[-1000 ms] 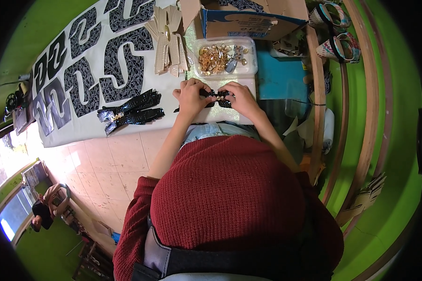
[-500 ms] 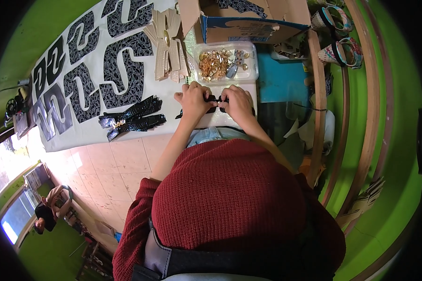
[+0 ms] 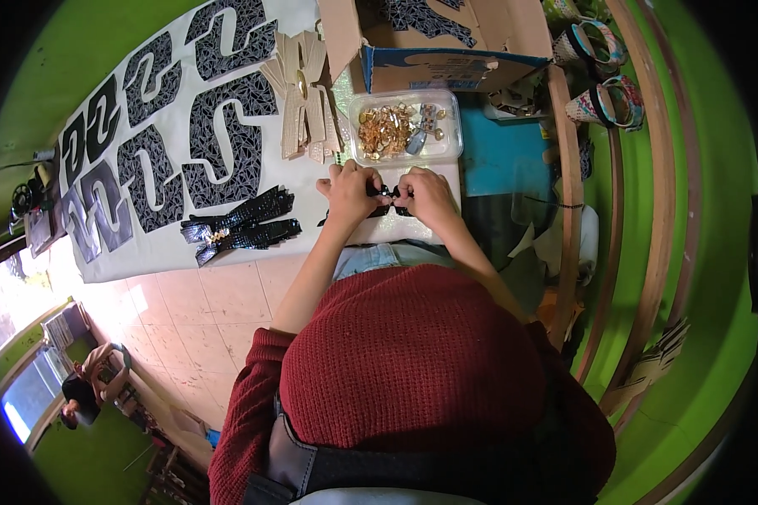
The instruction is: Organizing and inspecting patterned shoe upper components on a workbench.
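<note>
Between my two hands, at the table's near edge, is a black shiny strap piece [image 3: 393,207] with a small light-coloured ornament at its middle. My left hand [image 3: 350,197] pinches it from the left, thumb and fingers closed near the ornament. From the other side my right hand [image 3: 427,199] grips it with bent fingers. Most of the piece is hidden under my hands. Just beyond them stands a clear plastic tub [image 3: 457,128] holding gold-coloured ornaments [image 3: 384,133] and a few grey ones. A bundle of black straps [image 3: 244,222] with a gold ornament lies to the left.
Beige straps [image 3: 305,101] are stacked left of the tub. Black patterned cut-outs [image 3: 227,139] cover the table's far left. Behind the tub sits an open cardboard box [image 3: 455,61]. Wooden rails [image 3: 569,210] and woven sandals [image 3: 596,105] are on the right. Another person [image 3: 88,383] sits at lower left.
The whole view has shifted slightly, so the table and tub appear lower. Both hands stay on the black strap piece, with only slight finger movement near the ornament.
</note>
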`<action>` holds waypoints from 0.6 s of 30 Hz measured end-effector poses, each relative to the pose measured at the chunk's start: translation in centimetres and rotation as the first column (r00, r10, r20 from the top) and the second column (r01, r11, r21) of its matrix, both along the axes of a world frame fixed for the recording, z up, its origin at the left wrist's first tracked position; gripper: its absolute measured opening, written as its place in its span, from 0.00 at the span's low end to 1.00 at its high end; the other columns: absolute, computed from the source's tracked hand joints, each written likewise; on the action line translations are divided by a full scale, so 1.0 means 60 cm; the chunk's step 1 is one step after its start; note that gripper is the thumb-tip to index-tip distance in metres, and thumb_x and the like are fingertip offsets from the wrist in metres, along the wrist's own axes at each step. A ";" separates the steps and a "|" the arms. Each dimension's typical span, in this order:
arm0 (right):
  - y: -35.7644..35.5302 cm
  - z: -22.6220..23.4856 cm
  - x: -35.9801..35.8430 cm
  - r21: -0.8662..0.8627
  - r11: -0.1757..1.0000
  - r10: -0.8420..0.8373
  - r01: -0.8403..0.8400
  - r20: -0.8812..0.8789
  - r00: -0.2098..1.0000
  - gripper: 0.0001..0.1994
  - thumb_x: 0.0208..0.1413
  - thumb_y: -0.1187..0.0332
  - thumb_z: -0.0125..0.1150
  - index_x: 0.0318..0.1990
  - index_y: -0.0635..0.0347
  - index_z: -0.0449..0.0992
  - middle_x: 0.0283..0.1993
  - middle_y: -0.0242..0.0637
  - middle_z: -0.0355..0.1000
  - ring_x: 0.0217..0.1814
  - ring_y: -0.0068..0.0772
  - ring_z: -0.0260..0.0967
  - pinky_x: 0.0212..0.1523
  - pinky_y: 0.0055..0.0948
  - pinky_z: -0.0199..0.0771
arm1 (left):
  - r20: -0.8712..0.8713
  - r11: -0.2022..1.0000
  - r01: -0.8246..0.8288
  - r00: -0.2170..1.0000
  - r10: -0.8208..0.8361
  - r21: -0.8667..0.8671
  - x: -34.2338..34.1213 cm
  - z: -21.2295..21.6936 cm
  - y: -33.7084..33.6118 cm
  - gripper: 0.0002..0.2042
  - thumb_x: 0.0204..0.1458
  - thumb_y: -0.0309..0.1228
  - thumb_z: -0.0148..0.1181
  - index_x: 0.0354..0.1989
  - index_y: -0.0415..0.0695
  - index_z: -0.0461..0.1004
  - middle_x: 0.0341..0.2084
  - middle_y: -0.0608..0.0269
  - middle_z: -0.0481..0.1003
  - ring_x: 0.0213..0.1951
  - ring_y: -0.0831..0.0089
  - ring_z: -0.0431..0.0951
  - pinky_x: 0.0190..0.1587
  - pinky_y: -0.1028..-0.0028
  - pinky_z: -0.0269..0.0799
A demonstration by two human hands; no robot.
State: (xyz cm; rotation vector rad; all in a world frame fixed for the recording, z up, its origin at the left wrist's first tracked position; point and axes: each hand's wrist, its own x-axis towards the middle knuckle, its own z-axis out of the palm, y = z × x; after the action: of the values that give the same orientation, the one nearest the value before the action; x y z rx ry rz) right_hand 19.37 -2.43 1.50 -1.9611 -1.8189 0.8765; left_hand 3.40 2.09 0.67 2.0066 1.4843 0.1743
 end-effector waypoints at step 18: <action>-0.008 0.001 -0.008 0.057 0.995 -0.084 0.079 0.086 0.993 0.11 0.32 0.65 0.70 0.20 0.57 0.73 0.27 0.36 0.68 0.37 0.40 0.68 0.39 0.39 0.63 | -0.093 0.998 -0.020 0.995 0.025 0.056 0.010 0.004 -0.001 0.14 0.23 0.38 0.73 0.21 0.57 0.74 0.31 0.70 0.68 0.43 0.63 0.64 0.43 0.53 0.49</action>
State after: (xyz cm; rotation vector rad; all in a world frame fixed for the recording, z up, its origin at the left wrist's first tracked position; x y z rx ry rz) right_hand 18.88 -2.93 1.53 -2.0548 -1.7767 0.7187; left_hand 4.01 2.05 0.92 2.0673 1.5762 0.1334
